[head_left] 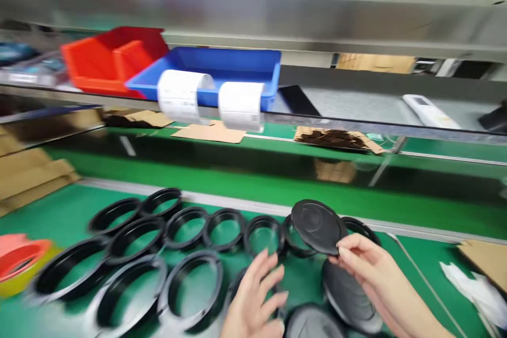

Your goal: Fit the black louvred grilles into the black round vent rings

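Note:
Between the thumb and fingers of my right hand is the edge of a round black lid, held tilted above the bench. My left hand has its fingers spread and holds nothing, just over a black ring that it partly hides. Several more black rings stand in rows on the green mat, to the left and behind. Below my right hand lies another black disc, and a further dark disc sits at the bottom edge, partly cut off.
Rolls of red and yellow tape stand at the left. A shelf above carries a red bin, a blue tray with curled paper labels, a black phone-like slab and a white device. Cardboard and crumpled white material lie right.

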A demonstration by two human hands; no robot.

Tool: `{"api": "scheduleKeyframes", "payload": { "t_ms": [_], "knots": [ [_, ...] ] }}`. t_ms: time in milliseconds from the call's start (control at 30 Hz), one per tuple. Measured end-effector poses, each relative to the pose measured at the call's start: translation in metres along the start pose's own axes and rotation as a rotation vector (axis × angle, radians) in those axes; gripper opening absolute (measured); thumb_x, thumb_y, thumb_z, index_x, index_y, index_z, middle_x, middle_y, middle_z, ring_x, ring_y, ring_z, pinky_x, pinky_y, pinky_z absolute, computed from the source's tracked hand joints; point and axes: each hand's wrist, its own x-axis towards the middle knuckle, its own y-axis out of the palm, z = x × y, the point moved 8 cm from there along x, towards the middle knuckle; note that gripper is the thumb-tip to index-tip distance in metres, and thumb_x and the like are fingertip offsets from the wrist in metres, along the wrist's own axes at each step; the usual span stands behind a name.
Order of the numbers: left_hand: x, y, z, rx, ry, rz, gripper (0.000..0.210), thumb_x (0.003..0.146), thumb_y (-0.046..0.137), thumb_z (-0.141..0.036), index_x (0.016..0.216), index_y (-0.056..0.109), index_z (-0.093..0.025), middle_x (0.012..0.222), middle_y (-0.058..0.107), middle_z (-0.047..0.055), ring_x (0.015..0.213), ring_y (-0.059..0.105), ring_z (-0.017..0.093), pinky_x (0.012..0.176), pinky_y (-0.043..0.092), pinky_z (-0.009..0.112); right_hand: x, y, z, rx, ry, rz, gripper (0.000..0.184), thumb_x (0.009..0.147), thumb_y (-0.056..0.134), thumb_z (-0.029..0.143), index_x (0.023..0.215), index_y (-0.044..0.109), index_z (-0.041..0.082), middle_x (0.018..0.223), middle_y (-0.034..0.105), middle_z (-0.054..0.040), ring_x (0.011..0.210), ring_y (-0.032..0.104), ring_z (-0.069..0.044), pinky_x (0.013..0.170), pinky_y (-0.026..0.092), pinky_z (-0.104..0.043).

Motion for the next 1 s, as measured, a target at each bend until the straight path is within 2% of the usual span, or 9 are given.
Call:
{"api": "scheduleKeyframes", "payload": {
  "t_ms": [100, 200, 267, 333, 400, 467, 700, 867, 1000],
  "knots": [
    [-0.003, -0.007, 0.016, -0.784, -0.242, -0.152, 0.099, 0.082, 0.076, -0.06, 0.155, 0.011, -0.047, 0.164, 0.016, 0.007, 0.145, 0.03, 0.032, 0.11, 0.042, 0.049, -0.047, 0.08, -0.029, 0.096, 0.167, 0.143, 0.04, 0.079, 0.091, 0.051, 0.088, 0.069, 0.019, 0.094, 0.064, -0.0063, 0.092, 0.063, -0.025, 0.09, 0.055, -0.034],
    [-0.004, -0.014, 0.013, -1.197, -0.336, -0.255, 0.095, 0.089, 0.07, -0.049, 0.156, 0.003, -0.042, 0.158, 0.033, 0.009, 0.139, 0.04, 0.032, 0.117, 0.031, 0.049, -0.075, 0.141, -0.05, 0.159, 0.28, 0.367, 0.05, 0.08, 0.088, 0.058, 0.107, 0.067, 0.021, 0.089, 0.065, -0.0048, 0.085, 0.064, -0.022, 0.079, 0.057, -0.032],
    [-0.001, -0.017, 0.008, -1.345, -0.373, -0.243, 0.095, 0.091, 0.063, -0.055, 0.158, -0.001, -0.034, 0.147, 0.047, 0.014, 0.132, 0.049, 0.034, 0.115, 0.031, 0.051, -0.081, 0.162, -0.043, -0.029, 0.197, 0.531, 0.051, 0.094, 0.071, 0.063, 0.127, 0.061, 0.025, 0.081, 0.064, -0.0039, 0.073, 0.064, -0.021, 0.062, 0.055, -0.026],
    [0.001, -0.015, 0.006, -1.417, -0.421, -0.178, 0.1, 0.088, 0.062, -0.06, 0.158, -0.002, -0.028, 0.139, 0.055, 0.016, 0.128, 0.052, 0.036, 0.113, 0.033, 0.052, -0.074, 0.161, -0.017, -0.392, -0.106, 0.496, 0.043, 0.105, 0.052, 0.06, 0.134, 0.059, 0.028, 0.081, 0.062, -0.0052, 0.073, 0.061, -0.022, 0.062, 0.053, -0.03],
    [0.0, -0.013, 0.006, -1.432, -0.44, -0.129, 0.101, 0.087, 0.062, -0.061, 0.159, 0.001, -0.024, 0.132, 0.06, 0.015, 0.126, 0.053, 0.035, 0.112, 0.033, 0.05, -0.068, 0.15, 0.016, -0.726, -0.458, 0.291, 0.038, 0.109, 0.043, 0.054, 0.128, 0.066, 0.031, 0.096, 0.059, -0.0087, 0.091, 0.058, -0.028, 0.081, 0.053, -0.043],
    [-0.002, -0.012, 0.007, -1.422, -0.436, -0.122, 0.097, 0.087, 0.063, -0.059, 0.159, 0.008, -0.022, 0.126, 0.063, 0.013, 0.126, 0.053, 0.034, 0.112, 0.033, 0.048, -0.066, 0.143, 0.03, -0.925, -0.632, 0.158, 0.037, 0.109, 0.041, 0.053, 0.127, 0.067, 0.034, 0.114, 0.052, -0.0108, 0.112, 0.048, -0.033, 0.096, 0.046, -0.053],
    [-0.005, 0.004, -0.005, -1.401, -0.487, 0.006, 0.094, 0.084, 0.063, -0.062, 0.158, 0.018, -0.024, 0.129, 0.061, 0.012, 0.127, 0.05, 0.036, 0.111, 0.032, 0.051, -0.066, 0.134, 0.008, -0.922, -0.498, 0.205, 0.049, 0.11, 0.029, 0.056, 0.126, 0.069, 0.032, 0.13, 0.042, -0.011, 0.128, 0.036, -0.034, 0.108, 0.04, -0.056],
    [-0.005, 0.007, -0.001, -1.452, -0.529, -0.016, 0.083, 0.087, 0.06, -0.061, 0.154, 0.032, -0.021, 0.124, 0.064, 0.01, 0.12, 0.054, 0.034, 0.111, 0.033, 0.052, -0.062, 0.119, 0.013, -0.516, -0.311, 0.159, 0.05, 0.108, 0.036, 0.061, 0.119, 0.071, 0.027, 0.131, 0.042, -0.0101, 0.121, 0.045, -0.03, 0.076, 0.06, -0.032],
    [-0.007, 0.008, 0.006, -1.516, -0.57, -0.047, 0.075, 0.089, 0.062, -0.058, 0.15, 0.04, -0.019, 0.121, 0.065, 0.007, 0.11, 0.059, 0.027, 0.11, 0.035, 0.045, -0.062, 0.12, 0.013, -0.53, -0.317, 0.139, 0.052, 0.106, 0.037, 0.064, 0.115, 0.073, 0.027, 0.126, 0.048, -0.0094, 0.119, 0.048, -0.028, 0.079, 0.058, -0.032]
  ]
}}
